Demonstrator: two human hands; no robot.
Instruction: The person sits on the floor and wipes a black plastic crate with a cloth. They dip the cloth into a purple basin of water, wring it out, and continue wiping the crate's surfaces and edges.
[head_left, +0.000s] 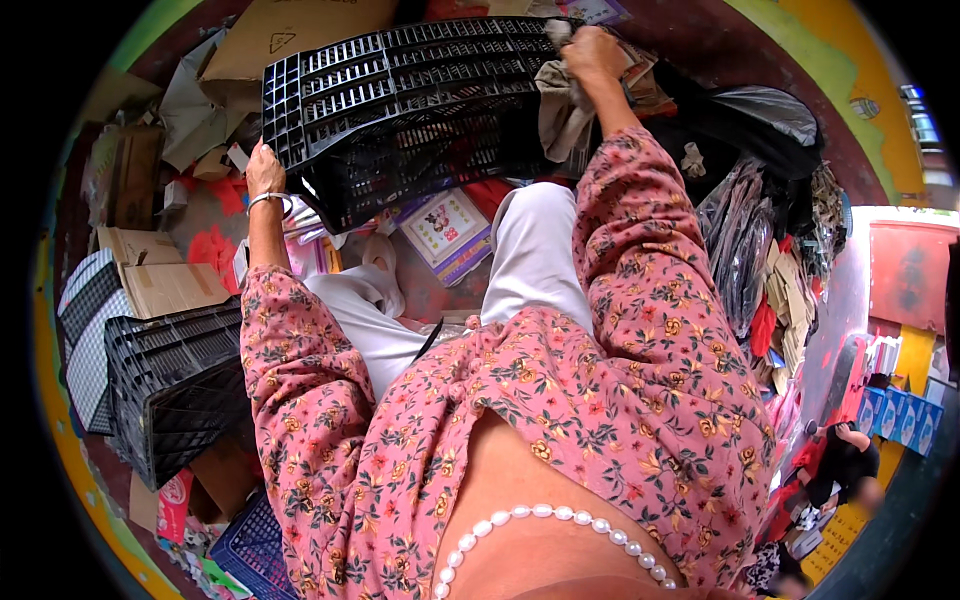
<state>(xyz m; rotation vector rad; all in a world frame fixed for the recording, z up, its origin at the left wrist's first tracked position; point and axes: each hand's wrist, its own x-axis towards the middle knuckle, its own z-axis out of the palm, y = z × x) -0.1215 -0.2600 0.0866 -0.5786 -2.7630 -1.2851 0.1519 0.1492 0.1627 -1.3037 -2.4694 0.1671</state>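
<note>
A large black plastic crate (400, 95) with slatted, perforated sides is tilted in front of me, spanning both arms. My left hand (266, 172), with a bracelet at the wrist, is closed on the crate's left edge. At the far right end, my right hand (596, 58) grips a crumpled grey-brown cloth (562, 105) against the crate. Its fingertips are partly hidden by the cloth. Beneath the crate, a purple-bordered box (445, 235) with a cartoon picture lies on the floor by my feet.
Cardboard (165, 275) and a second black crate (170, 385) stand to the left, a blue crate (255, 545) below them. Clear plastic wrapping (740, 235) and dark bags (770, 130) are heaped at the right. A large cardboard box (290, 40) lies beyond the crate. Another person (845, 455) is at far right.
</note>
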